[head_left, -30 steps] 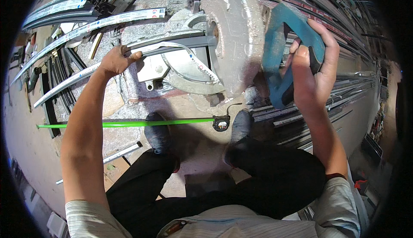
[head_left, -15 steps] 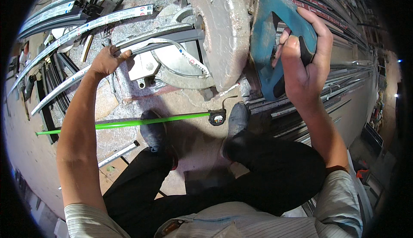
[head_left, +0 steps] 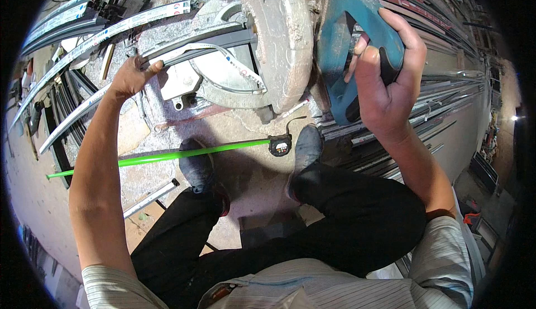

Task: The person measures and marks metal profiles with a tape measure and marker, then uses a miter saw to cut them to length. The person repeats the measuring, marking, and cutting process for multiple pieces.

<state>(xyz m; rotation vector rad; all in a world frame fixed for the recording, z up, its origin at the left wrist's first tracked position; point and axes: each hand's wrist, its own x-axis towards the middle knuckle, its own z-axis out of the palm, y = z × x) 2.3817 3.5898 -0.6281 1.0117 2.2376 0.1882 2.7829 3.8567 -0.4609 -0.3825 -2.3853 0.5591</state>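
Note:
My left hand (head_left: 132,79) is closed around a long, narrow metal profile (head_left: 75,116), which slants from the lower left onto the miter saw's base (head_left: 226,94). A loose white film strip (head_left: 237,66) curls off the profile near the blade. My right hand (head_left: 388,85) wraps round the teal, black-gripped handle (head_left: 335,46) of the miter saw, fingers through its opening. The saw's dusty grey guard (head_left: 282,46) stands between my hands and hides the blade. Whether the blade touches the profile is hidden.
A tape measure (head_left: 280,145) lies near my shoes, its green blade (head_left: 162,156) pulled out leftward. Film-covered profiles (head_left: 106,38) lie at the upper left, and dark ones (head_left: 78,94) below them. Several long bars (head_left: 435,99) fill the right side. A short profile piece (head_left: 151,198) lies left of my legs.
The view has shifted a little, so the saw and both hands appear slightly further left. Both hands keep their holds on the profile and the saw handle.

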